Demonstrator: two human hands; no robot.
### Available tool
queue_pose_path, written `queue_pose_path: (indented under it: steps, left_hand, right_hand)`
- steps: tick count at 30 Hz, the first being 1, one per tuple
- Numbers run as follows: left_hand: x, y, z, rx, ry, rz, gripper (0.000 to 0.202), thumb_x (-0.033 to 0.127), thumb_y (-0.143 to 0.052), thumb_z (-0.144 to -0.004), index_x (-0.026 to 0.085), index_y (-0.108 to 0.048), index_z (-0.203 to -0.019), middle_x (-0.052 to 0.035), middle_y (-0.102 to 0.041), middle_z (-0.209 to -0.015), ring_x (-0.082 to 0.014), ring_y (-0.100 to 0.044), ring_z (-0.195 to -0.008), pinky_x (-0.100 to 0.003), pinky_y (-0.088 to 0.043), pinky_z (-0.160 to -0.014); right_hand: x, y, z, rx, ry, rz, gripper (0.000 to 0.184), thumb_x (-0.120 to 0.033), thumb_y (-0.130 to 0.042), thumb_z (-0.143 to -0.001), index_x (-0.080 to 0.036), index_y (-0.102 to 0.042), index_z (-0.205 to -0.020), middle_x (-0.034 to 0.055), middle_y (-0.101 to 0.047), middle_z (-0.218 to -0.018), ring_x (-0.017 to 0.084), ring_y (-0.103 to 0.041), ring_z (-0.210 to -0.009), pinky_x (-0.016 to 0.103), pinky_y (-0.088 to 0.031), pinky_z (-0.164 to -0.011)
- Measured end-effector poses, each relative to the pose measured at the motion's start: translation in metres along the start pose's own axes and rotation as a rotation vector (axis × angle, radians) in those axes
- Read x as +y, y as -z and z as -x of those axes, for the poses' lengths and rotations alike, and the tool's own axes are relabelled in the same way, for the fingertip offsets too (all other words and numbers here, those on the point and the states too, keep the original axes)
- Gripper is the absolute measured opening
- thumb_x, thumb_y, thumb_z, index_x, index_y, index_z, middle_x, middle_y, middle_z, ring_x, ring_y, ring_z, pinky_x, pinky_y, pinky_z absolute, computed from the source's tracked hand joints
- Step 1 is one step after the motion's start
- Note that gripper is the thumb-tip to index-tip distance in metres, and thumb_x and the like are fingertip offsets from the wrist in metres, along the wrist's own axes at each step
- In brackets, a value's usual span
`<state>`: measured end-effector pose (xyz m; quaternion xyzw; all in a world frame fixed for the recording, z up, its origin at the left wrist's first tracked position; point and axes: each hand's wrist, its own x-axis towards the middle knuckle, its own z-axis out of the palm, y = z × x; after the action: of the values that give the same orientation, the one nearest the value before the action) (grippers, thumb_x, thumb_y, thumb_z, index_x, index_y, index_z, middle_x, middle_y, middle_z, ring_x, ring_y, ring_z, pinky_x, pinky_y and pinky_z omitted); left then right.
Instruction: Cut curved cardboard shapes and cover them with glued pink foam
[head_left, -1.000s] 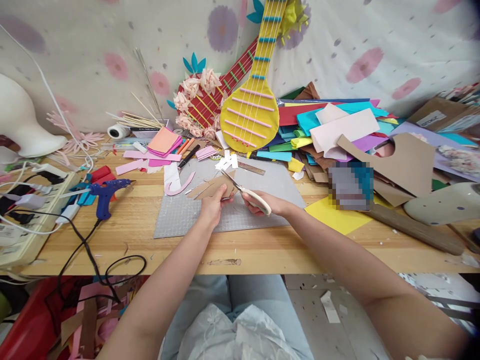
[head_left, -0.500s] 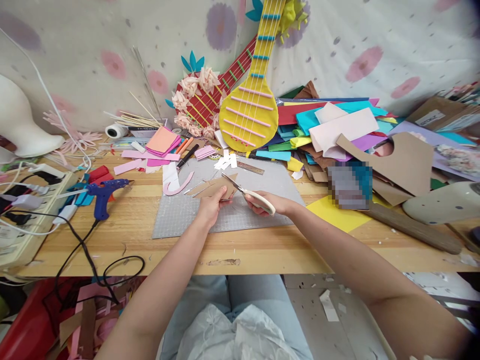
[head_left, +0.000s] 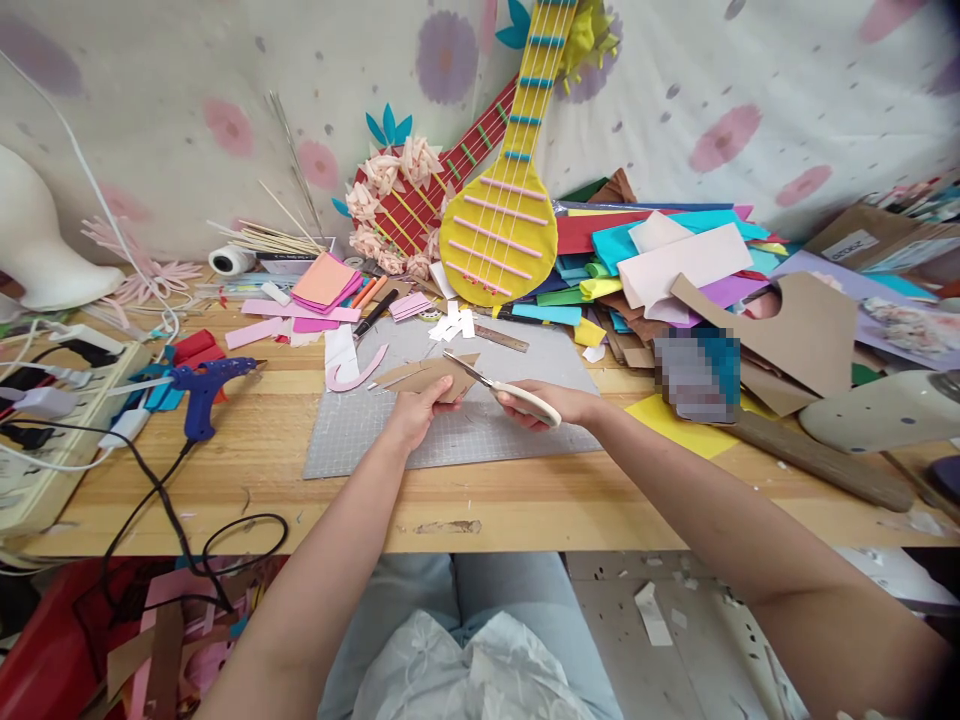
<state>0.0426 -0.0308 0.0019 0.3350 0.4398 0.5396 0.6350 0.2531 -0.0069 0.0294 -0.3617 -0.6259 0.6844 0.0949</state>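
My left hand (head_left: 421, 408) pinches a piece of brown cardboard (head_left: 412, 377) above the grey cutting mat (head_left: 360, 435), thumb on top. In my right hand (head_left: 541, 403) is a pair of scissors (head_left: 529, 400) with cream handles. Their blades point left and lie across the cardboard's right part; how far they are parted is hard to see. A curved pink strip (head_left: 358, 375) rests on the mat left of the cardboard. Behind my hands are small white paper pieces (head_left: 452, 322) and a metal ruler (head_left: 501, 338).
A blue glue gun (head_left: 204, 390) with a looped black cord stands at left by a power strip (head_left: 67, 440). Yellow (head_left: 499, 235) and red (head_left: 409, 210) craft instruments lean against the back cloth. Coloured sheets (head_left: 660, 250) pile up at right, near a wooden-handled tool (head_left: 817, 460).
My right hand and the scissors have shifted slightly right and down. My left hand has moved a little left, still pinching the cardboard.
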Motion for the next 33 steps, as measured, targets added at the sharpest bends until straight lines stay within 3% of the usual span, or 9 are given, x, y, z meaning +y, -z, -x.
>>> queue_pose_path:
  steps: [10,18,23,33]
  left_hand:
    - [0.005,0.003,0.000,-0.027,0.017,-0.001,0.026,0.026,-0.074,-0.060,0.015,-0.069,-0.083,-0.0036,-0.070,-0.078,-0.0128,-0.061,-0.063,-0.025,-0.051,-0.055]
    - [0.003,0.004,-0.001,-0.082,0.028,-0.031,0.023,0.026,-0.074,-0.060,0.014,-0.068,-0.080,-0.0035,-0.069,-0.072,-0.0130,-0.059,-0.057,-0.028,-0.051,-0.054]
    - [0.003,0.002,0.001,-0.054,0.034,-0.014,0.021,0.025,-0.073,-0.061,0.014,-0.068,-0.079,-0.0032,-0.069,-0.073,-0.0135,-0.060,-0.058,-0.029,-0.052,-0.056]
    - [0.001,0.008,-0.001,-0.117,0.039,-0.048,0.024,0.027,-0.073,-0.062,0.014,-0.069,-0.082,-0.0055,-0.070,-0.080,-0.0164,-0.063,-0.070,-0.028,-0.051,-0.059]
  right_hand:
    - [-0.004,0.001,0.001,0.011,-0.001,0.061,0.044,-0.058,-0.057,-0.074,-0.017,-0.041,-0.070,-0.0066,-0.035,-0.055,0.003,-0.031,-0.042,0.017,-0.026,-0.034]
    - [0.000,0.000,-0.005,-0.072,0.043,0.013,0.041,-0.057,-0.053,-0.078,-0.018,-0.040,-0.073,-0.0073,-0.035,-0.053,0.005,-0.031,-0.043,0.018,-0.028,-0.039]
    - [0.003,-0.004,-0.011,-0.050,0.077,0.020,0.038,-0.054,-0.050,-0.081,-0.018,-0.041,-0.074,-0.0071,-0.036,-0.051,0.006,-0.032,-0.042,0.019,-0.028,-0.039]
    - [0.000,-0.001,-0.006,-0.009,0.019,-0.007,0.042,-0.056,-0.057,-0.075,-0.018,-0.040,-0.074,-0.0073,-0.033,-0.058,0.003,-0.029,-0.044,0.016,-0.025,-0.037]
